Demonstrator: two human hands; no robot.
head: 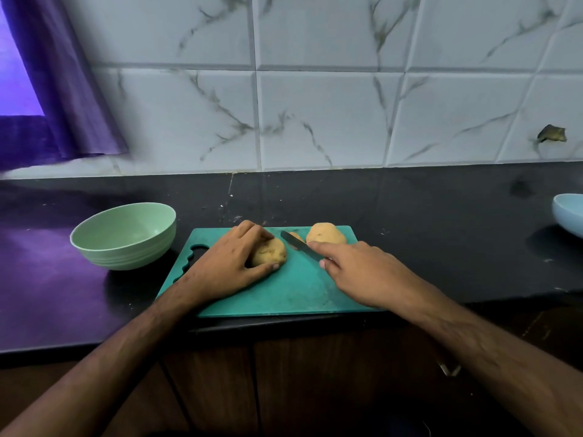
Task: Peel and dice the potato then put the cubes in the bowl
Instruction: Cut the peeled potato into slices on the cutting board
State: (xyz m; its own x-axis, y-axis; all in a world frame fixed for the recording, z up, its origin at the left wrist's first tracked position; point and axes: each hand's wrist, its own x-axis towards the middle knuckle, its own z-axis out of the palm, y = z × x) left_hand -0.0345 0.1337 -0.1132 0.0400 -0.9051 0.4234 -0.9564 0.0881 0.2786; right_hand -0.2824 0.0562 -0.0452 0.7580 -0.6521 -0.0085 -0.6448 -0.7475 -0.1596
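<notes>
A teal cutting board (pixel 284 294) lies on the black counter. My left hand (pixel 233 263) grips a brown unpeeled potato (pixel 271 253) on the board, fingers over its far side and thumb at its near side. My right hand (pixel 356 269) holds a knife (pixel 298 245), index finger stretched along the blade's back. The blade points up and left, its tip between the held potato and a second potato (pixel 326 234) at the board's far edge. A small potato piece (pixel 295 236) shows just behind the blade. An empty pale green bowl (pixel 126 234) stands left of the board.
A light blue bowl (pixel 569 216) sits at the right edge of the counter. A marble-tile wall runs behind the counter, with a purple curtain (pixel 63 89) at the far left. The counter's front edge is just below the board, over dark wooden cabinets.
</notes>
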